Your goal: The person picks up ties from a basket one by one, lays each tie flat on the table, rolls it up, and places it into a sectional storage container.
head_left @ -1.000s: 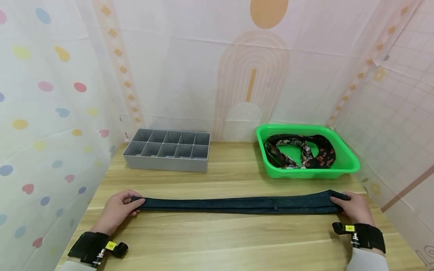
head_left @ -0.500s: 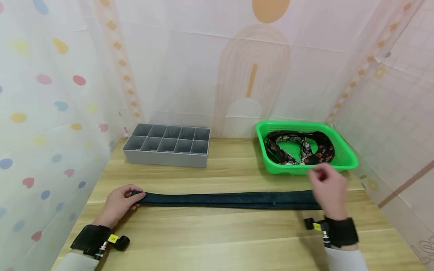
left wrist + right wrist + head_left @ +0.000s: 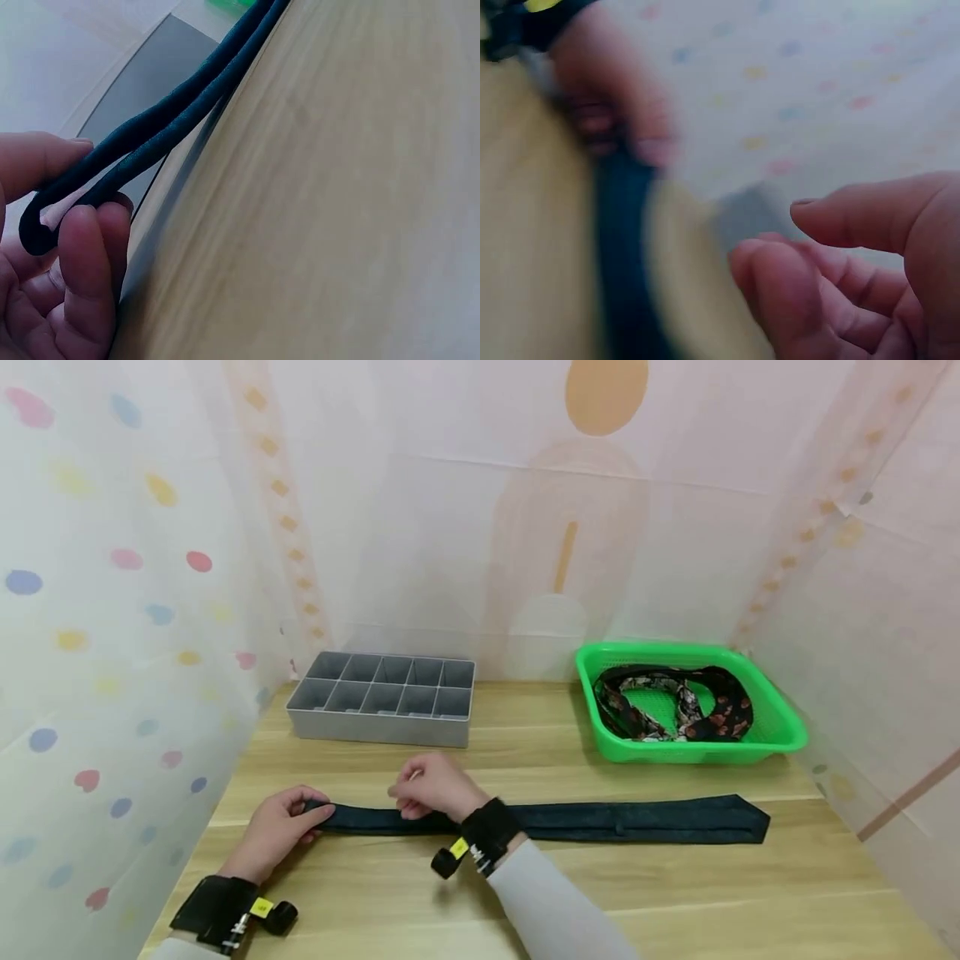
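Pinching the narrow end of one dark tie [image 3: 652, 821], the left hand [image 3: 276, 832] sits near the table's [image 3: 360, 902] left edge; the right hand [image 3: 440, 787], thumb and fingertips apart, hovers over the tie's narrower half, forearm slanting inward. Tabletop separates the tie from one ten-compartment tray [image 3: 378, 729] and one green basket [image 3: 690, 752].

The left hand [image 3: 279, 828] pinches between thumb and fingers; the right hand [image 3: 437, 787] has loosely curled fingers, thumb apart.

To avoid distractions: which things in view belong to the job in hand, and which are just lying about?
In the job:
dark tie, end pinched by left hand
right hand, near the tie, holding nothing

Apparently just lying about:
grey divided box
green basket
floral cloth inside it
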